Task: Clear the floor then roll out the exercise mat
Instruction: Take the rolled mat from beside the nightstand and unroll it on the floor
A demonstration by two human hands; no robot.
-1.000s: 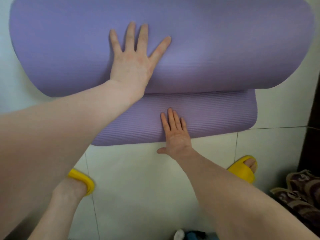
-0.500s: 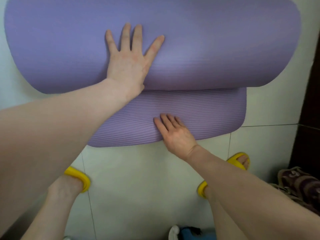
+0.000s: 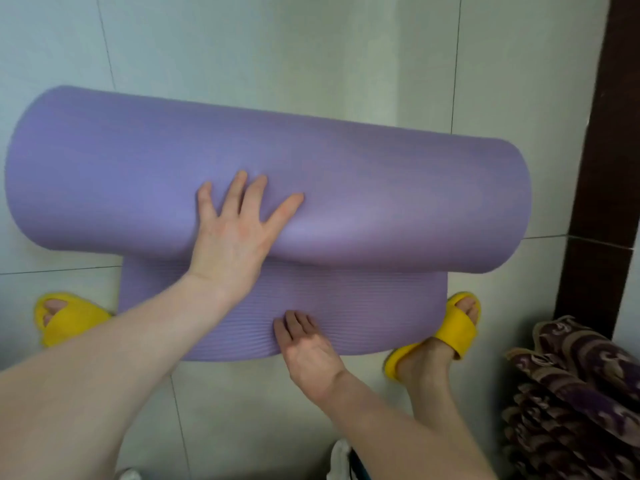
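Observation:
A purple exercise mat [image 3: 398,188] lies on the pale tiled floor [image 3: 277,64], still mostly rolled into a thick roll. A short ribbed flap [image 3: 363,303] of it lies flat toward me. My left hand [image 3: 235,230] presses flat on the roll, fingers spread, and dents its near side. My right hand [image 3: 308,348] lies flat on the near edge of the unrolled flap, fingers together. Neither hand grips anything.
My feet in yellow slippers stand at either side of the flap, the left slipper [image 3: 65,318] and the right slipper [image 3: 450,327]. A dark wooden post [image 3: 602,150] runs along the right. A patterned brown cloth [image 3: 581,393] is heaped at lower right.
The view has pulled back and the whole roll now shows, with bare floor beyond it. Both feet have stepped up beside the flap. My hands stay pressed on the mat.

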